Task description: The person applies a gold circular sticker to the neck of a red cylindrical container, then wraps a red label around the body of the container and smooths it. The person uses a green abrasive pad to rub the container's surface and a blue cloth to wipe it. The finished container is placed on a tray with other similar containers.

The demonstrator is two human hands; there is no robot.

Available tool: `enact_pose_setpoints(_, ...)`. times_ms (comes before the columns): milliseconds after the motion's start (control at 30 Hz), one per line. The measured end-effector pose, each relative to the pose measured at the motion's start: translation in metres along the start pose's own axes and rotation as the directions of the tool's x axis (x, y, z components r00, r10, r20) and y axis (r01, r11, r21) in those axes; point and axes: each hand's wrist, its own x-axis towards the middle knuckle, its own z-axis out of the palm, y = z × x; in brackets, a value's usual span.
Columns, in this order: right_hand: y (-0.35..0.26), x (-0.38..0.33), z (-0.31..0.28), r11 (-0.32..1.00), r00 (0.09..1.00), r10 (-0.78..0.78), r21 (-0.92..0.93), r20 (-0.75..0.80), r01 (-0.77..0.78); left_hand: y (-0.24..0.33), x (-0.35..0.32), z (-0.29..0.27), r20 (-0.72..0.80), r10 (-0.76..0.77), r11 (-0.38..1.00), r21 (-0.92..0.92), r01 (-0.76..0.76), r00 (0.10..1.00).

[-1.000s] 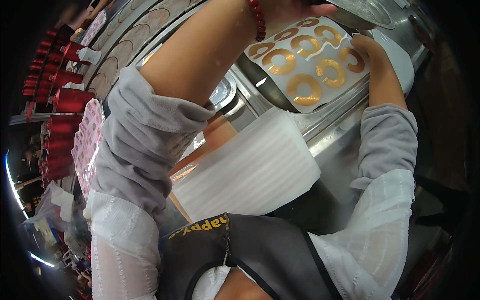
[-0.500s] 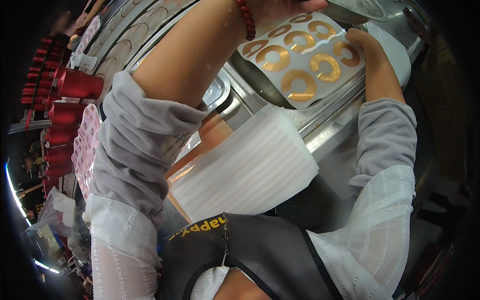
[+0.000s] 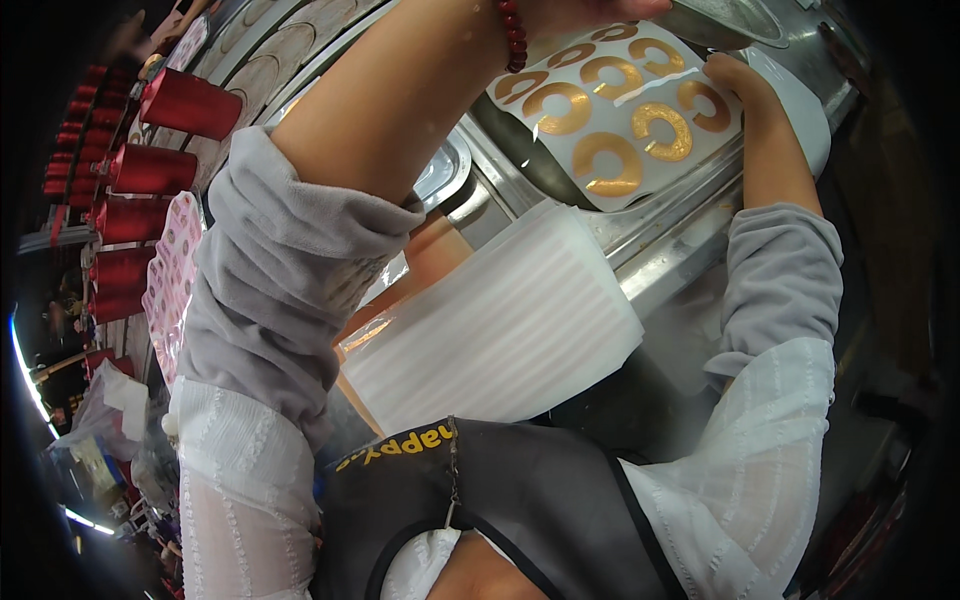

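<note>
A white sheet (image 3: 545, 143) bearing several golden C-shaped pieces (image 3: 661, 132) lies over a metal tray at the far side. My right hand (image 3: 738, 76) is at the sheet's far right corner, its fingers bent in against the edge and partly hidden. Across the sheet's far left part reaches my left hand (image 3: 590, 12), with a red bead bracelet at the wrist. The top of the picture cuts off most of that hand, and I cannot make out what it holds. Nearer me, a stack of translucent white sheets (image 3: 500, 320) rests below the tray.
Red cups (image 3: 190, 104) stand along a segmented conveyor (image 3: 250, 85) on the left, beside a pink patterned sheet (image 3: 175, 280). A metal bowl (image 3: 745, 22) is at the far right. Beside my left forearm sits a shallow metal pan (image 3: 443, 172).
The red cups have moved away from me along the conveyor. The glare on the sheet with golden pieces has changed shape. Both hands stay at about the same places on it.
</note>
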Motion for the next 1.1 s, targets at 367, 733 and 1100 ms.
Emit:
enact_pose_setpoints(367, -0.011, -0.014, -0.004, 1.0, 0.959, 0.016, 0.011, 0.283, -0.02, 0.009, -0.03, 0.021, -0.162, -0.046, 0.997, 0.059, 0.056, 0.986)
enact_pose_setpoints(733, -0.02, 0.022, -0.045, 0.967, 0.974, 0.135, 0.238, -0.183, -0.09, 0.009, -0.026, 0.013, -0.094, 0.009, 0.998, 0.058, -0.004, 0.996)
enact_pose_setpoints(1100, -0.053, 0.06, -0.03, 0.965, 0.978, 0.099, 0.258, -0.184, -0.049, 0.018, -0.025, 0.008, -0.104, 0.038, 0.997, 0.072, -0.03, 0.994)
